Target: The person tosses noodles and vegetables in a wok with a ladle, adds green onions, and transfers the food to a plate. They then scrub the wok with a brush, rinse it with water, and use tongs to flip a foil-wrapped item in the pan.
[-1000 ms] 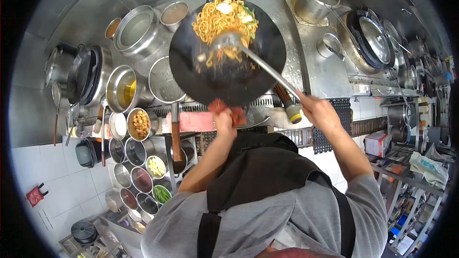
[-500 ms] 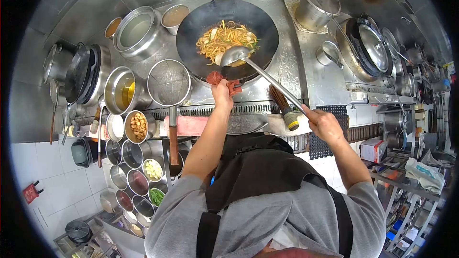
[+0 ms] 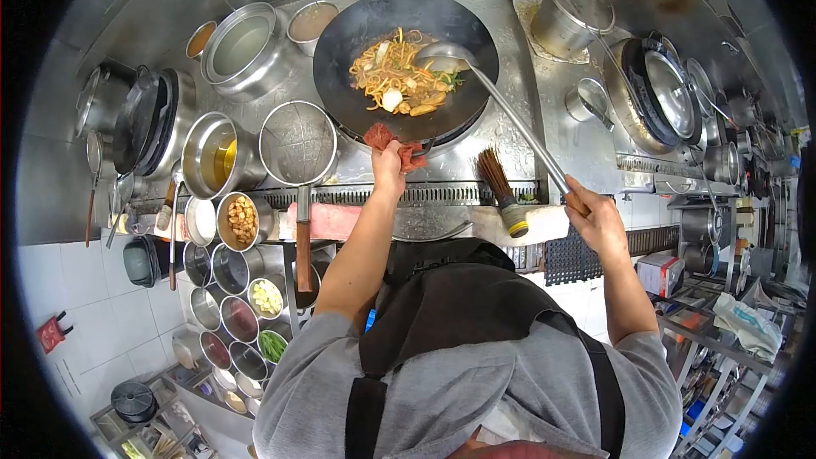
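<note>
A black wok (image 3: 357, 30) sits on the burner at the top centre with yellow noodles (image 3: 393, 76) and vegetables in it. My left hand (image 3: 388, 161) grips the wok's near handle through a red cloth (image 3: 382, 137). My right hand (image 3: 597, 214) holds the end of a long steel ladle (image 3: 501, 106). The ladle's bowl rests at the right edge of the noodles inside the wok.
A wire strainer (image 3: 298, 143) and pots of oil and water stand left of the wok. Several small metal bowls of ingredients (image 3: 240, 219) line the lower left. A bamboo brush (image 3: 500, 187) lies on the counter edge. More pots and a lidded wok (image 3: 659, 76) are on the right.
The wok came down from a raised toss onto the burner, the noodles settling into its middle. The ladle bowl moved from the near side to the right of the noodles.
</note>
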A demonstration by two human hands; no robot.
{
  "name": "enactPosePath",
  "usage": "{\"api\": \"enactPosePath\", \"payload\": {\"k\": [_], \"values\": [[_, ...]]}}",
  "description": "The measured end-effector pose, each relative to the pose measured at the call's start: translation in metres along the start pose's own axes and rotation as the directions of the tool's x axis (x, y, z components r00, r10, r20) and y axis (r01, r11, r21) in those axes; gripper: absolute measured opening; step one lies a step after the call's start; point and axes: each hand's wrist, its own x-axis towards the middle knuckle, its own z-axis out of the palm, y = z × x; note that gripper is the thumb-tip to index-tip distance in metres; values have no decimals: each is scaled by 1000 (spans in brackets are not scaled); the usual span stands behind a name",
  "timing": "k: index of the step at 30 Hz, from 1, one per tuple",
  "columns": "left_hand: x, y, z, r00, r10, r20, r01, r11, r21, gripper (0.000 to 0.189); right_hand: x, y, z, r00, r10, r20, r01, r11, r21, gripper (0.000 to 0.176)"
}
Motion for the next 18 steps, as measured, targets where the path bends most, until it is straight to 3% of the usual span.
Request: {"api": "enactPosePath", "payload": {"k": [6,8,12,18], "values": [[5,-4,-2,1000,18,15,-18,1000,-9,18,-3,-2,2,996,5,91,-1,999,-46,51],[6,-6,-3,999,34,11,-34,999,5,22,2,9,17,986,-110,125,133,972,-192,50],[7,-7,-3,1000,22,11,-22,1000,7,20,16,5,44,984,-106,141,139,958,-252,52],[3,-2,0,999,32,-33,-32,999,2,19,20,11,60,980,-174,92,184,976,-113,49]]}}
